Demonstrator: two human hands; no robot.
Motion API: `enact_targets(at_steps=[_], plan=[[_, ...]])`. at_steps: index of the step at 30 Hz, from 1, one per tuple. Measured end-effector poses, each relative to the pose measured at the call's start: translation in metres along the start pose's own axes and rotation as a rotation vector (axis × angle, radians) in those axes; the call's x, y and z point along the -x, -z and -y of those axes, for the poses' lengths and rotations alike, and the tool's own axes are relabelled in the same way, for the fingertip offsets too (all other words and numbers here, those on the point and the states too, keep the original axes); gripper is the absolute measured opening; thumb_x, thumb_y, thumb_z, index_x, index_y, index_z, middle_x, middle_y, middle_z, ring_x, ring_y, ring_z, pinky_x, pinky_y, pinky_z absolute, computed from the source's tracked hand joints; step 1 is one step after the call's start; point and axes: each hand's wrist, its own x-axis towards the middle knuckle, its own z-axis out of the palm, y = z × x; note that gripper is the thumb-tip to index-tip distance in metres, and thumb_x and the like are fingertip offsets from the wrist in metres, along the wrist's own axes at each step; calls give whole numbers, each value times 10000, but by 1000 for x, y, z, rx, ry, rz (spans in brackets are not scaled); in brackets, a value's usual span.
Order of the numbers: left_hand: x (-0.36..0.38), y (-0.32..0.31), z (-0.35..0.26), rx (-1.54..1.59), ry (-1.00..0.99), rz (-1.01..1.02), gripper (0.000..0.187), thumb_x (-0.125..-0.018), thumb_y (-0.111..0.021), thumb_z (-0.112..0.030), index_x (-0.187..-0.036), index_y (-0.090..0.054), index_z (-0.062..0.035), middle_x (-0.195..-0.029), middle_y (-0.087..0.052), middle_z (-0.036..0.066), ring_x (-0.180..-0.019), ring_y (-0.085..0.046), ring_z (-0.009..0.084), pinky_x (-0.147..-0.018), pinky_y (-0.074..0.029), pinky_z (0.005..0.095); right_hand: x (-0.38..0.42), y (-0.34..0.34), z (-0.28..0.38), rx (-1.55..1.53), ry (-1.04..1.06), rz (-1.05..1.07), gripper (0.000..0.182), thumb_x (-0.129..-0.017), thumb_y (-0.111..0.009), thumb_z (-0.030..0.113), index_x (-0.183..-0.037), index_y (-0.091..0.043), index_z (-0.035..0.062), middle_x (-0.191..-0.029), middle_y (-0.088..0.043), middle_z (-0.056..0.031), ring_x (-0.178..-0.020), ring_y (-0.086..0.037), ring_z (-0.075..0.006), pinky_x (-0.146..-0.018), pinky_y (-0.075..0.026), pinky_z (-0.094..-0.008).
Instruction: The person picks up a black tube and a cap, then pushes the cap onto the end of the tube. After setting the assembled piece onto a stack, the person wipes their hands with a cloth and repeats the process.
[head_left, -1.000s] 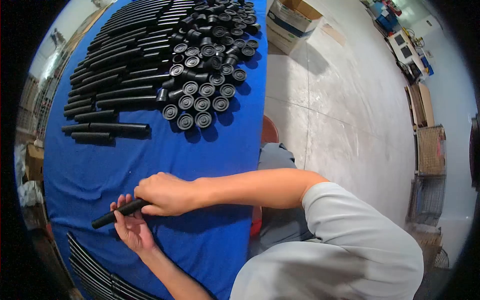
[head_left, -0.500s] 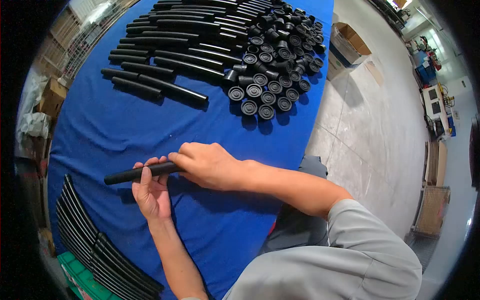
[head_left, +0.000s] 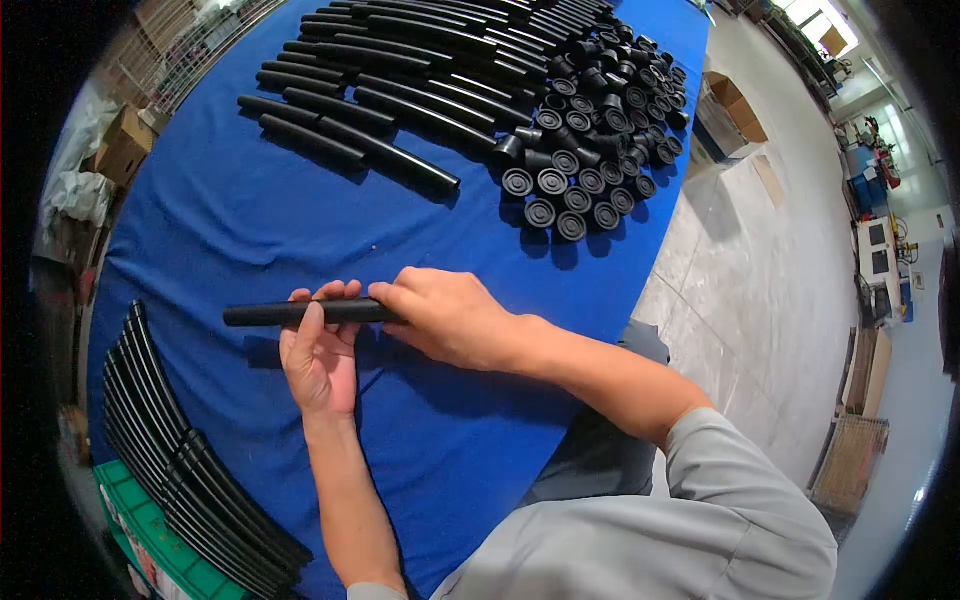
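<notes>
A black tube (head_left: 262,314) is held level above the blue cloth, pointing left. My left hand (head_left: 322,350) supports it from below, its thumb in front and fingertips behind. My right hand (head_left: 445,315) wraps round the tube's right end and hides that end. Beyond my hands, loose black tubes (head_left: 390,155) lie in rows on the cloth. To their right sits a heap of black rubber end caps (head_left: 575,198), several with ringed round faces turned up.
The blue cloth (head_left: 210,230) covers the table. At the near left, a row of black tubes (head_left: 190,450) lies partly over a green crate (head_left: 150,520). An open cardboard box (head_left: 730,115) stands on the floor past the table's right edge.
The camera view has shifted, so the tubes and caps appear further right. The held tube now looks more level. Both hands keep the same grip.
</notes>
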Motion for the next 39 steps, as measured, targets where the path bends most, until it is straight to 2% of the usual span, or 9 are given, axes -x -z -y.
enact_targets(at_steps=[5, 8, 12, 19, 23, 29, 33, 37, 39], plan=[[-1, 11, 1, 2, -7, 46, 224, -975, -650, -58, -1179, -558, -66, -1133, -693, 199, -1115, -677, 385, -956, -589, 486, -1, 0, -2, -173, -37, 27, 388, -875, -765, 216, -1174, -663, -10, -880, -678, -164, -798, -674, -309, -650, -531, -382], [0, 7, 2, 43, -9, 82, 225, -978, -643, -50, -1184, -553, -70, -1138, -691, 215, -1112, -683, 386, -939, -601, 475, -15, 25, 17, -750, -737, 359, 381, -878, -764, 218, -1176, -667, 2, -888, -674, -157, -800, -672, -299, -662, -533, -358], [-1, 3, 2, -27, 0, 18, 218, -979, -637, -42, -1179, -558, -70, -1141, -692, 221, -1114, -683, 388, -949, -601, 479, -5, 3, 5, 49, 63, -108, 291, -874, -753, 227, -1050, -706, -1, -776, -694, -180, -730, -683, -384, -671, -540, -394], [0, 4, 3, -12, 10, 63, 214, -978, -630, -29, -1177, -562, -70, -1138, -695, 226, -1125, -680, 393, -943, -610, 494, -9, 22, 12, -363, -417, 248, 358, -862, -727, 180, -1180, -638, 41, -890, -598, -132, -810, -631, -321, -675, -536, -465], [-2, 5, 4, -54, 13, 21, 227, -980, -623, -25, -1194, -558, -68, -1165, -687, 240, -1131, -680, 393, -924, -620, 504, -1, 1, -5, 238, 138, -128, 385, -860, -757, 259, -1145, -654, 22, -849, -625, -160, -792, -650, -324, -669, -533, -448], [2, 0, 2, -56, 22, 93, 206, -982, -626, -31, -1179, -574, -62, -1167, -684, 251, -1106, -691, 389, -906, -627, 494, -9, 25, 7, -413, -455, 284, 361, -855, -738, 207, -1151, -629, 30, -887, -591, -126, -809, -636, -317, -652, -545, -437], [-2, 8, 4, -57, 13, 65, 188, -998, -615, -69, -1184, -584, -69, -1177, -683, 240, -1134, -679, 383, -920, -619, 480, 1, -1, 3, 156, 87, -132, 358, -865, -761, 272, -1074, -678, -7, -827, -671, -175, -773, -680, -328, -640, -533, -420], [0, 7, 3, -19, -1, 75, 196, -984, -626, -33, -1171, -584, -71, -1146, -692, 247, -1098, -694, 389, -895, -631, 476, -19, 43, 28, -488, -671, 441, 340, -849, -748, 171, -1121, -635, 1, -917, -642, -169, -881, -653, -348, -663, -534, -456], [0, 4, 2, -27, 22, 73, 199, -983, -626, -30, -1172, -585, -76, -1144, -693, 245, -1098, -694, 390, -900, -627, 483, -5, 19, 7, -225, -252, 133, 328, -849, -750, 175, -1109, -643, 8, -915, -648, -173, -880, -656, -356, -688, -537, -452]])
